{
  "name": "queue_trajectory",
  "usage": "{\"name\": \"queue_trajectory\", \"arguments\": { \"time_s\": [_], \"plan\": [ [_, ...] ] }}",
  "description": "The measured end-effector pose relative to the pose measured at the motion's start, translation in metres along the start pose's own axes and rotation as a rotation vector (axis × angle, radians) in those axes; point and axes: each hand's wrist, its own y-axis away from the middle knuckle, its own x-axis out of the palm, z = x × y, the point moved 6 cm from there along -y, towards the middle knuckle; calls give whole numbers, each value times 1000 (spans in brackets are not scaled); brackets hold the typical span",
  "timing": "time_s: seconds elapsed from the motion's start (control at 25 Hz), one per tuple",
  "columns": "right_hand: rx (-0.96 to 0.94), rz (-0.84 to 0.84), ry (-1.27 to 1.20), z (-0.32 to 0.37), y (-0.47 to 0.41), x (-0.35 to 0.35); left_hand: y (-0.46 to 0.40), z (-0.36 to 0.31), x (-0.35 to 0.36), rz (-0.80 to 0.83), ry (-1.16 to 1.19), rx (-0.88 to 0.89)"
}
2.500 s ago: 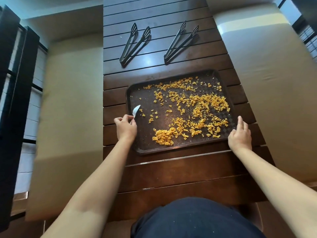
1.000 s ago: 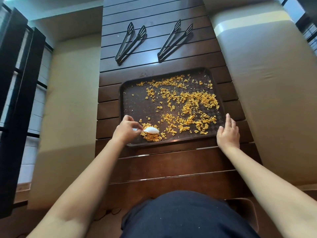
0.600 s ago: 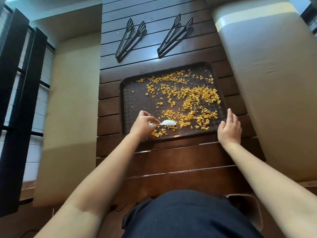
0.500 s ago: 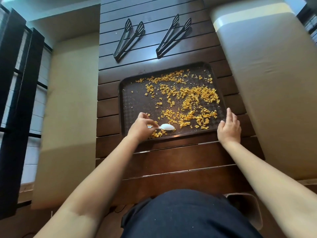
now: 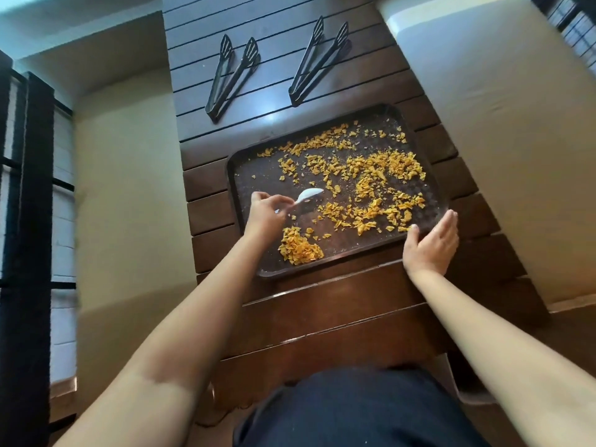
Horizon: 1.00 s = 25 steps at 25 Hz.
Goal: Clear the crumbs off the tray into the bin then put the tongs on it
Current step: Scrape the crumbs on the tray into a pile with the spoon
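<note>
The dark tray (image 5: 429,150) on the slatted table (image 5: 322,317) holds scattered orange crumbs (image 5: 371,179) (one small heap at its near edge). The left hand (image 5: 267,214) pinches a white spoon (image 5: 308,195) above it; the right hand (image 5: 432,243), fingers straight, touches its near right corner. Two black tongs (image 5: 230,77) lie beyond.

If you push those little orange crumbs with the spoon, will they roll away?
The orange crumbs look flat and flaky, so they probably slide, not roll. They seem light: a swept heap already sits by the dark tray's near rim. That rim likely stops them.
</note>
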Motion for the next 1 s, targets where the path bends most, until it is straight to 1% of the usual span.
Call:
{"name": "queue_trajectory", "arguments": {
  "time_s": [0.08,0.2,0.44,0.48,0.56,0.68,0.84,1.0],
  "plan": [
    [39,-40,5,1,10,5,-7,-10,16,91,-25,28],
    [47,-74,43,2,15,6,-8,-6,28,204,-111,91],
    [22,-124,142,9,18,6,1,38,-1,378,-283,164],
    [27,-129,150,9,19,6,1,43,-8,384,-287,171],
    [36,-147,165,9,19,6,-4,45,-19,345,-244,178],
    [41,-165,171,10,17,7,-10,29,-13,284,-170,231],
    [47,-180,174,6,18,8,4,15,23,394,-288,362],
    [46,-187,179,7,18,8,6,34,3,423,-388,402]
  ]
}}
